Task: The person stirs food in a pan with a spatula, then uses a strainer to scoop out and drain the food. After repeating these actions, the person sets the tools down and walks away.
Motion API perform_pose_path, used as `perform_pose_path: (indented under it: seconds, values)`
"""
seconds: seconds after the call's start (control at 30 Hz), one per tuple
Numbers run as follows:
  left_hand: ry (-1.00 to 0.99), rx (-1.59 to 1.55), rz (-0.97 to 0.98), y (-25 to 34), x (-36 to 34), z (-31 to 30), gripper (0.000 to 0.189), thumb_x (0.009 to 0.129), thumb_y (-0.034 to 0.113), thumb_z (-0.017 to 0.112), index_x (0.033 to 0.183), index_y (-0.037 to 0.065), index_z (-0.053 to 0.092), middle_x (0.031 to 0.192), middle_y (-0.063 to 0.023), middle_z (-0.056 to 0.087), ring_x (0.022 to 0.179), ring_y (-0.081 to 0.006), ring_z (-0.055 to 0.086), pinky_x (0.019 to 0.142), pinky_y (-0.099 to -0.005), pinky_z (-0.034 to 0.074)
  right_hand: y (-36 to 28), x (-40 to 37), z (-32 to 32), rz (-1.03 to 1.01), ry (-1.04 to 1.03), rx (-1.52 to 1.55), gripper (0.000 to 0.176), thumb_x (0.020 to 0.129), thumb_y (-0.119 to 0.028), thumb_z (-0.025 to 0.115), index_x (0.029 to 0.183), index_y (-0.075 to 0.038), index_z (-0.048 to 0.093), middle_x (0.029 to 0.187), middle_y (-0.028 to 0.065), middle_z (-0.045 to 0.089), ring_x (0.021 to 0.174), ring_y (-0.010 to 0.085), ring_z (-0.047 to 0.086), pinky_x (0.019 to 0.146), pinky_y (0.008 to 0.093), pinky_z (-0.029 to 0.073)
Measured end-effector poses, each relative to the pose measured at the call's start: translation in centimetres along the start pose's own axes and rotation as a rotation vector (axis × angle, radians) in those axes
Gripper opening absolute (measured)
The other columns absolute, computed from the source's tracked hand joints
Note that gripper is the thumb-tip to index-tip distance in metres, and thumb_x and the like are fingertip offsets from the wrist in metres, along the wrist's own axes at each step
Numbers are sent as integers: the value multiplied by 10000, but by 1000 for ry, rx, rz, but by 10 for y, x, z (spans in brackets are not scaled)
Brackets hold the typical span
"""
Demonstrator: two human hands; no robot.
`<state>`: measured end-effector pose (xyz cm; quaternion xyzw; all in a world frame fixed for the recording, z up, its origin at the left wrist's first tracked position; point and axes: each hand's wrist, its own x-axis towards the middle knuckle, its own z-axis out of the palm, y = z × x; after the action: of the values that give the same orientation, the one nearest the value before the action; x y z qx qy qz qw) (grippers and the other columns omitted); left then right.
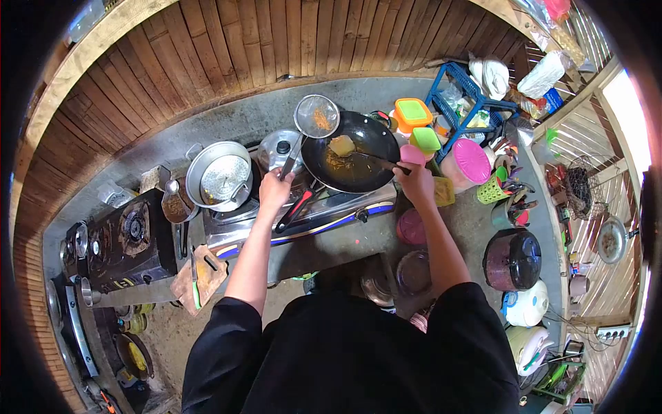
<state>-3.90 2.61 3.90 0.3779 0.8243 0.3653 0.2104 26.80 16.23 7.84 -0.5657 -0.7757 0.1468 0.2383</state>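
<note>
My two hands are well apart in front of me, each closed around a handle. My left hand [276, 188] grips the dark handle of a round wire strainer [304, 110], held up beside the left rim of a black wok [385, 141], with orange-brown bits in its mesh. My right hand [416, 185] holds a spatula [342, 145] that reaches leftward into the wok, its tan-looking head over dark liquid and small browned pieces. The wok sits between and just beyond my hands on a silver stove [331, 220]. Left of my left hand are a lidded pot [274, 141] and, farther out, a wide open metal pot [201, 163]. Nearer me on that side, a green-handled knife [196, 292] lies on a wooden board [213, 277]. Beyond my right hand, a pink-lidded tub [472, 161] stands on the bench [452, 228].
</note>
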Motion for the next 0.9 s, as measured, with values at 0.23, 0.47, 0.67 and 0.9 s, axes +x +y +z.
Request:
perform_pose_path:
  seconds: [0.23, 0.47, 0.67, 0.9]
  values:
    - [-15, 68, -11, 5, -2, -1, 379, 805, 317, 631, 1085, 60, 636, 915, -211, 657, 901, -343, 634, 796, -411, 489, 1, 10, -36, -55, 40, -4, 267, 765, -343, 662, 949, -155, 705, 823, 160, 666, 763, 350, 636, 692, 428, 504]
    - [-39, 80, 1, 10, -9, 8, 399, 809, 319, 631, 1110, 57, 625, 968, -230, 643, 941, -350, 622, 834, -409, 475, -49, 7, -88, -51, 23, -102, 234, 782, -298, 652, 947, -139, 700, 789, 155, 666, 728, 320, 643, 648, 401, 504]
    - [-104, 10, -16, 29, -21, 9, 393, 812, 300, 630, 1109, 43, 621, 1002, -224, 639, 972, -344, 614, 850, -393, 461, -47, -10, -58, -564, 208, -254, 282, 763, -170, 639, 1038, -107, 647, 886, 75, 586, 886, 246, 595, 697, 365, 500]
    - [-126, -12, -24, 25, -15, 5, 379, 815, 296, 624, 1088, 34, 626, 987, -218, 644, 950, -331, 623, 835, -388, 465, -46, -11, -57, -667, 315, -343, 296, 732, -63, 626, 1023, -102, 662, 819, 60, 560, 761, 230, 583, 651, 348, 493]
